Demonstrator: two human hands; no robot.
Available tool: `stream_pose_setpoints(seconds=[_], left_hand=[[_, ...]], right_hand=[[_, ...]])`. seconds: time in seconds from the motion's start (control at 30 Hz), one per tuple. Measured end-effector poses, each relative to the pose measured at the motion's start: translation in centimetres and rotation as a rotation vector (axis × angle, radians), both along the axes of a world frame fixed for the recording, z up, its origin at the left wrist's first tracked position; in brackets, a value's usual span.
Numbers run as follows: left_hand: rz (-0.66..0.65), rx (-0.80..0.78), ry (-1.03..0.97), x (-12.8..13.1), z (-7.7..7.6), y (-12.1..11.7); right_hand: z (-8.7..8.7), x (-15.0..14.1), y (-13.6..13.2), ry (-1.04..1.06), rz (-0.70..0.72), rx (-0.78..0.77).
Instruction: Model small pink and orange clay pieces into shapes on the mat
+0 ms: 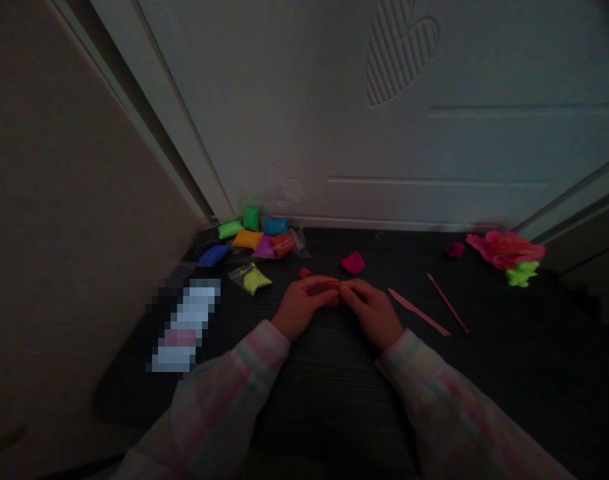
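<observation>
My left hand point(308, 301) and my right hand point(368, 308) meet above the dark table, fingertips pinched together. Between them is a small piece of reddish modelling clay point(336, 287), mostly hidden by the fingers; its shape cannot be made out. Just behind my left hand lies a small orange-red lump of clay point(305, 273). A larger pink-red lump of clay point(353, 263) sits beyond my right hand. To the right lie a pink clay knife point(418, 311) and a thin pink modelling stick point(448, 303), both apart from my fingers.
Several packets of coloured clay point(248, 239) are grouped at the back left, with a yellow packet point(255, 279) nearer. A blurred-out bright phone-like shape point(187, 327) lies left. At back right are a pink-orange clay flower point(507, 250) with yellow-green parts and a dark pink lump point(455, 250). A white door point(304, 120) stands behind.
</observation>
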State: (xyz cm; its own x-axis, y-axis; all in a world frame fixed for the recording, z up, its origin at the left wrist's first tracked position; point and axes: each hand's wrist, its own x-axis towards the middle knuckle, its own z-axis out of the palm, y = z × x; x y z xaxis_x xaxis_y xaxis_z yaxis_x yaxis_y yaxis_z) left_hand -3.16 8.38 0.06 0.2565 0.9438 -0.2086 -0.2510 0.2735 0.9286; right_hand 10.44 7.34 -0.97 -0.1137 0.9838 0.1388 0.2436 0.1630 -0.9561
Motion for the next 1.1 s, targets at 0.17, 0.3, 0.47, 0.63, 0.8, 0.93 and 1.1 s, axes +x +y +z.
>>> stream_pose_setpoints(seconds=[0.17, 0.3, 0.47, 0.63, 0.8, 0.93, 1.1], left_hand=[[-0.004, -0.017, -0.002, -0.1, 0.1, 0.0], [-0.012, -0.028, -0.046, 0.0, -0.2, -0.1], [0.005, 0.182, 0.233, -0.8, 0.0, 0.3], [0.347, 0.602, 0.9, -2.6, -0.1, 1.6], [0.117, 0.705, 1.082, -2.8, -1.2, 2.2], [0.045, 0.514, 0.745, -2.0, -1.4, 1.7], [-0.105, 0.215, 0.315, -0.8, -0.6, 0.7]], right_hand=[[-0.1, 0.0, 0.0, 0.057, -0.006, -0.053], [-0.2, -0.1, 0.1, 0.077, -0.025, -0.085], [-0.4, 0.0, 0.2, 0.043, -0.065, -0.1], [-0.4, -0.2, 0.3, 0.105, -0.116, -0.13], [-0.3, -0.3, 0.2, 0.095, -0.118, -0.122], [-0.2, -0.3, 0.1, 0.07, -0.092, -0.082], [-0.5, -0.2, 0.2, 0.028, -0.07, -0.034]])
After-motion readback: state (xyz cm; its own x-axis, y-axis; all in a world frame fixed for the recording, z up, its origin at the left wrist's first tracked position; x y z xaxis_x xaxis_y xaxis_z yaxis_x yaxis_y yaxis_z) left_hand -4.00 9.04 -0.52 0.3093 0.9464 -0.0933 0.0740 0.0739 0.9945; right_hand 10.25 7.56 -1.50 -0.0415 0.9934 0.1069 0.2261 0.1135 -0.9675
